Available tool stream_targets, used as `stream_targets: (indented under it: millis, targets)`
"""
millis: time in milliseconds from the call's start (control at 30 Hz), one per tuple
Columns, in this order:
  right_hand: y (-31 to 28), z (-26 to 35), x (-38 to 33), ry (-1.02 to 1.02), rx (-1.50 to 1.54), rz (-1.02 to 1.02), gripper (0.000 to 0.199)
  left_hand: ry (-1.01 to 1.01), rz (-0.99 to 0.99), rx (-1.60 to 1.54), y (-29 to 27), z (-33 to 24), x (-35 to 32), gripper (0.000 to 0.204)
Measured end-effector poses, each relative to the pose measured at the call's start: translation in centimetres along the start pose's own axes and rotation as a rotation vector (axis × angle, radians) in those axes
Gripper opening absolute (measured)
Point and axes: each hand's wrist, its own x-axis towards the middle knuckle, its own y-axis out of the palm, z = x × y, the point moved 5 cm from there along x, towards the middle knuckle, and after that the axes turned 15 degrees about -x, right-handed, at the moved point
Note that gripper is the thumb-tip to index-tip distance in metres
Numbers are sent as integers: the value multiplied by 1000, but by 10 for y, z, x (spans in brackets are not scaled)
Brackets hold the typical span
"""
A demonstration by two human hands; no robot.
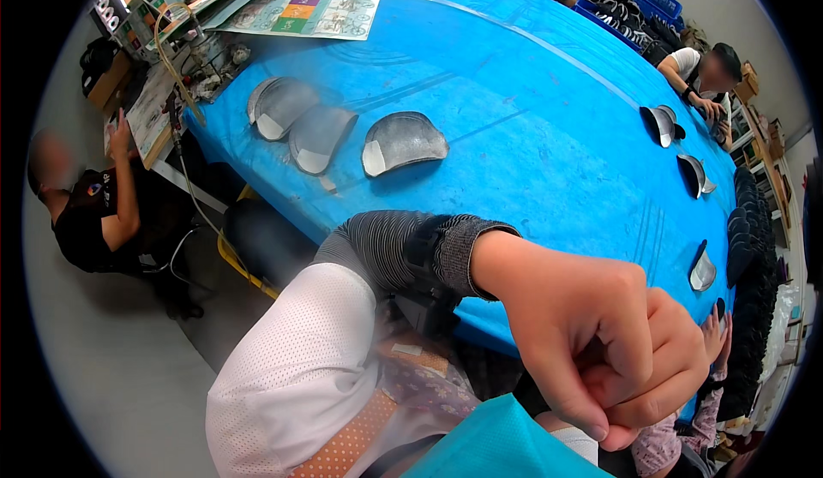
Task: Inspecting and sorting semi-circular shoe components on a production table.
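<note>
The left hand [600, 341] has its fingers [630, 354] curled together in a fist, holding nothing visible, raised near the camera; the nearest grey curved piece [403, 142] lies well apart up-left on the blue bench [549, 126], long axis crosswise; right hand unseen

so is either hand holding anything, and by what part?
Cannot be told. The left hand is curled into a fist close to the camera, with nothing visible in its fingers. The right hand is out of view.
</note>
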Motion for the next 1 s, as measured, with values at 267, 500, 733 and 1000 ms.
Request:
stream_targets:
  millis: [267,500,733,1000]
  targets:
    - [1,-1,0,-12,-23,3,19,11,93,-79,1,-7,2,45]
    - [5,-6,9,190,39,64,30,-169,-15,-33,0,-8,-2,40]
    - [14,-6,16,58,105,185,19,-231,4,13,-1,-2,-7,36]
    - [-2,-6,2,19,-28,-28,27,-146,35,14,-1,-4,-4,34]
